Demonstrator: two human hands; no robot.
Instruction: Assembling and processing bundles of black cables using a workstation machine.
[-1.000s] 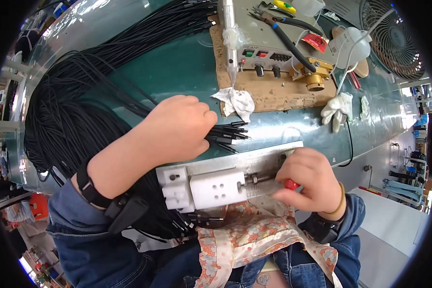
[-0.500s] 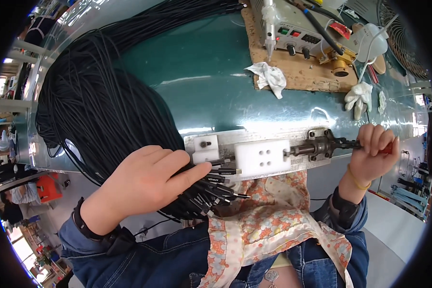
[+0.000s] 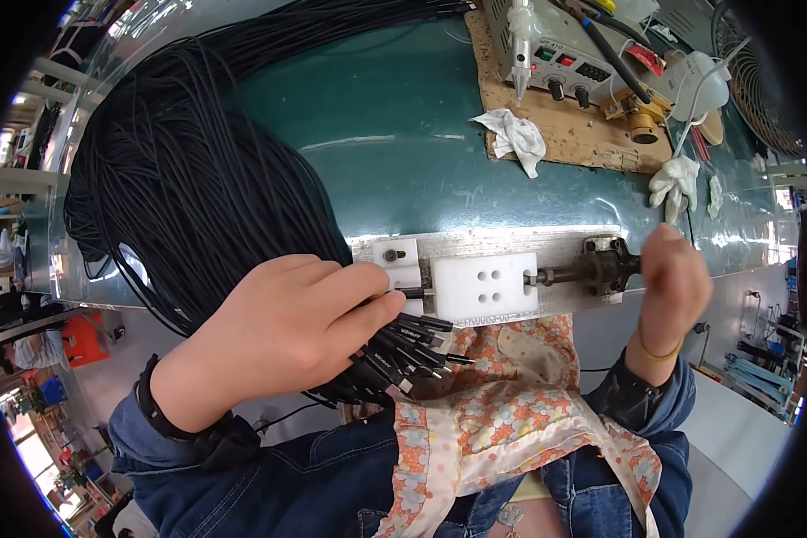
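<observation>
My left hand (image 3: 305,323) pinches a black cable connector (image 3: 411,293) between thumb and forefinger, at the left end of a metal jig plate (image 3: 502,240). The connector lies beside a small white block (image 3: 394,253) with a bolt, its tip toward a larger white block (image 3: 486,289) with several holes. A dark push-pull toggle clamp (image 3: 601,269) joins that larger block from the right. My right hand (image 3: 675,280), blurred, is closed at the clamp's lever end; the handle is hidden inside it. Below my left hand hangs a bunch of black cable plugs (image 3: 408,350).
A large heap of black cables (image 3: 170,170) covers the left of the green table (image 3: 377,170). At the back right, a grey control box (image 3: 556,67) and a pointed nozzle tool (image 3: 521,72) stand by a cardboard sheet (image 3: 583,143). A crumpled tissue (image 3: 516,142) and white glove (image 3: 675,184) lie nearby.
My right hand has moved left and inward with the clamp lever. The larger white block has slid slightly left along the plate, nearer the connector. My left hand keeps its pinch.
</observation>
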